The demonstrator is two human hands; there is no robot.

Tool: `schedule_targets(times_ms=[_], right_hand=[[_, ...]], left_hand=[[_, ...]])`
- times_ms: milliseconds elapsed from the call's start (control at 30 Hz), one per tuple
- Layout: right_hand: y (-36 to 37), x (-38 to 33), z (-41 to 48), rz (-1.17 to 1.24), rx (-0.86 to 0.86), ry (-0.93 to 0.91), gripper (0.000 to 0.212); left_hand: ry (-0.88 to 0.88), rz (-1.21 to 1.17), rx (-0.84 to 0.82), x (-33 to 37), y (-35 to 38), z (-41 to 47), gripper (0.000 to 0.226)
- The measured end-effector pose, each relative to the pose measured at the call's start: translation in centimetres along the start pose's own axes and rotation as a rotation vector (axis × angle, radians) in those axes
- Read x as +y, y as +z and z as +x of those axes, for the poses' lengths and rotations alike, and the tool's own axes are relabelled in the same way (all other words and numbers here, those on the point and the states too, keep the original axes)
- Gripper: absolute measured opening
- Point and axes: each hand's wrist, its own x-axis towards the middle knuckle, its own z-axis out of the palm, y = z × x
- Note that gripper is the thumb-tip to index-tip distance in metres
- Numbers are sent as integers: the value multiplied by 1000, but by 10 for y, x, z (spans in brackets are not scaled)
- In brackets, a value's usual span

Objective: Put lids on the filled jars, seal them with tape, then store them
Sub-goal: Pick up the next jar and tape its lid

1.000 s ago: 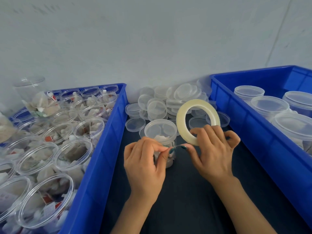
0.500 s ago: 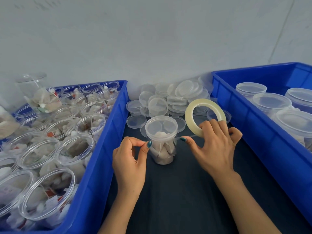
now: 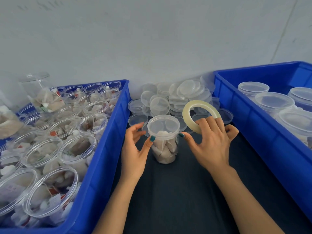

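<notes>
The right hand [image 3: 211,146] covers the lower arc of the tape roll [image 3: 186,115].

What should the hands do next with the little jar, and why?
Probably turn the jar a little with the left hand, so tape winds round its lid. The lid is already on, both thumbs sit at its rim, and the right hand holds the tape roll beside it.
</notes>
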Motion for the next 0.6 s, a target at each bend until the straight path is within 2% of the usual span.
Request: schedule_targets(times_ms=[67,133,233,300,400,500,600], right_hand=[[1,-2,1,13,-2,-3,58],[1,-2,2,25,-16,7,59],[1,-2,2,42,-42,17,63],[1,-4,2,57,-55,15,66],[0,-5,1,68,-57,20,68],[-2,-6,0,80,-56,26,71],[-3,-4,0,153,-83,-13,56]], left_hand=[[-37,-135,-122,-4,1,5,60],[-69,-225,-170,-9,3,9,53],[-120,-277,-152,-15,4,15,49],[-199,-344,-155,-14,6,18,39],[-257,-377,-67,-4,10,20,34],[-86,-135,-51,16,18,19,54],[125,430,-139,44,31,21,88]])
